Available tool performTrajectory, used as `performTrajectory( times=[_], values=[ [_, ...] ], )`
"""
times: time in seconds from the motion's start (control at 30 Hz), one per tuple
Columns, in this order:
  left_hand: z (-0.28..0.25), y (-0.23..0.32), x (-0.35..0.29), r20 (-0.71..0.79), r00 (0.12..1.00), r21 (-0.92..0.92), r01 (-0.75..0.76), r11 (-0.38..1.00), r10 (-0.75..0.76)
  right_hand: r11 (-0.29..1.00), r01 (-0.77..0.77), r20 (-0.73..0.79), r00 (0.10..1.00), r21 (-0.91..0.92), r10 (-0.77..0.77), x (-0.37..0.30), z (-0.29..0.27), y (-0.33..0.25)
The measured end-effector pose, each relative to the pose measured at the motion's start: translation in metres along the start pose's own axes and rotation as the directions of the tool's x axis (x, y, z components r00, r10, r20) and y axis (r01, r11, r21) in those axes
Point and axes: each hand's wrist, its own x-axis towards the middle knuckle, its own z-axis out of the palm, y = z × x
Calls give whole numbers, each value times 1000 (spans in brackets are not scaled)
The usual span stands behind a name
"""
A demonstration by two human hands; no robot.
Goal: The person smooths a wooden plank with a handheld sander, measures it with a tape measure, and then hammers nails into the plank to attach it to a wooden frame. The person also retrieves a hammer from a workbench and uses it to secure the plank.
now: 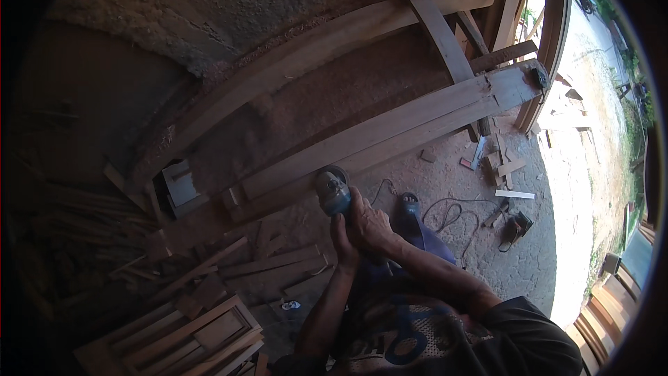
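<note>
Power tool (334,196) — left hand (344,239) and right hand (372,225), fingers (357,202) grasping it — at a wooden beam (396,150).

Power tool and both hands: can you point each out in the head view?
Power tool (335,198), head view: on its blue-green body.
Left hand (344,241), head view: on the middle of the hand.
Right hand (373,227), head view: on the back of the hand.
</note>
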Motion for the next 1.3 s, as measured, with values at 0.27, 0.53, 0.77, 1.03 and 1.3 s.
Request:
performTrajectory(
  times=[0.27,0.53,0.77,1.03,1.3],
  values=[
    [62,-45,16,34,999,182,-30,983,25,993,-70,-70,995,98,77,-15,-71,36],
    [129,-74,27,64,988,446,-154,882,140,989,-93,-208,971,116,115,-28,-117,75],
    [93,-67,22,51,988,516,-151,843,146,985,-122,-149,979,119,139,-28,-93,62],
    [11,15,-5,-26,976,506,-172,845,215,992,-68,-122,989,101,81,-9,7,-4],
    [-113,65,-21,-76,963,441,-201,875,260,998,-33,-38,999,45,35,7,112,-75]
  ],
)
